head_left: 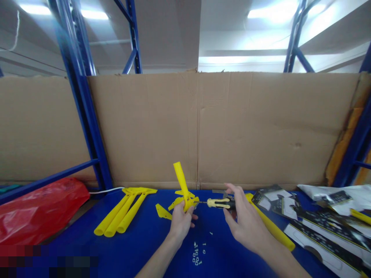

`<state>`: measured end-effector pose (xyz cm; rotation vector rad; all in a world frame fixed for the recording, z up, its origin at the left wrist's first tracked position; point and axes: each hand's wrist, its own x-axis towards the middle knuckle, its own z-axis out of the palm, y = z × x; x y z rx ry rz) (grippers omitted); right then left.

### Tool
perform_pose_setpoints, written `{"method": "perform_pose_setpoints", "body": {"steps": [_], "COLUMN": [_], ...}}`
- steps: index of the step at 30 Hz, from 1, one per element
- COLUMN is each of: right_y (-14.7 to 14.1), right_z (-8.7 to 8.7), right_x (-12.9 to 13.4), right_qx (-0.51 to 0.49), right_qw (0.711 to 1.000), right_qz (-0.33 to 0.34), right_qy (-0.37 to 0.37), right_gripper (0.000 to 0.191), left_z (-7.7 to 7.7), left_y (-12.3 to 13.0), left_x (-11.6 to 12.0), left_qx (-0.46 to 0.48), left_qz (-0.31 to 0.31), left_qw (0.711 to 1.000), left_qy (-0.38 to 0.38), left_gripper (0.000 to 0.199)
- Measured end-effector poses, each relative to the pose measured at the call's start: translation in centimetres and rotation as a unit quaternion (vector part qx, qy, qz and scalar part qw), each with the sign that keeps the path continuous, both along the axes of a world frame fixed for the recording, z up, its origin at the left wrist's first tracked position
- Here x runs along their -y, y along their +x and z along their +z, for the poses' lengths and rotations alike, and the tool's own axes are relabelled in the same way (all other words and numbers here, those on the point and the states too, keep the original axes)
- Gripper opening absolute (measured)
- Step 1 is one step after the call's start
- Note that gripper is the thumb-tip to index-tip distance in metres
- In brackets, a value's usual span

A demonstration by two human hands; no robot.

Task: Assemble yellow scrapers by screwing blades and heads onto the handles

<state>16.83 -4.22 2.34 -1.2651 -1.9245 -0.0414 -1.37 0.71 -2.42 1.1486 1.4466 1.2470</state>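
Observation:
My left hand (180, 223) grips a yellow plastic tube part (181, 178) near its lower end, with the tube slanting up and away. In my right hand (246, 222) is the rear of a screwdriver (220, 203) with a cream and black handle; the index finger is raised off it. The shaft lies level, and its tip reaches the lower end of the yellow part. Whether it sits in a screw is too small to tell. Beside my left hand lie yellow fin-shaped pieces (163, 212). Small screws and ring-like bits (196, 253) are scattered on the blue tabletop (150, 247).
Several yellow tubes with flat ends (124, 212) lie at the left, near a red plastic bag (55, 208). Another yellow tube (275, 226) rests beyond my right forearm. Black-and-white packaging (321, 239) piles up at the right. A cardboard panel (246, 127) stands behind, between blue posts (89, 127).

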Motion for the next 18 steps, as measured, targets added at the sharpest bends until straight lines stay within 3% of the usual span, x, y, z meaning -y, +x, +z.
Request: {"method": "perform_pose_setpoints", "body": {"steps": [3,10,15,18], "right_y": [-0.05,-0.51,-0.66,-0.84], "right_z": [0.06,-0.30,-0.18,-0.31], "right_x": [0.05,-0.24,0.52,0.62], "right_qx": [0.000,0.043,0.008,-0.015], "right_qw": [1.000,0.997,1.000,1.000], "right_qz": [0.015,-0.067,-0.011,0.022], "right_qy": [-0.004,-0.013,0.011,0.007], "right_gripper": [0.047,0.044,0.060,0.055], "left_z": [0.14,-0.04,-0.24,-0.30], "left_y": [0.03,-0.01,-0.12,-0.12], "left_x": [0.12,-0.06,-0.21,-0.21], "left_qx": [-0.003,-0.022,-0.019,-0.020], "left_qz": [0.001,-0.005,0.006,0.000], "left_qw": [1.000,1.000,1.000,1.000], "left_qy": [-0.001,0.001,0.002,0.004], "left_gripper": [0.015,0.013,0.010,0.011]}}
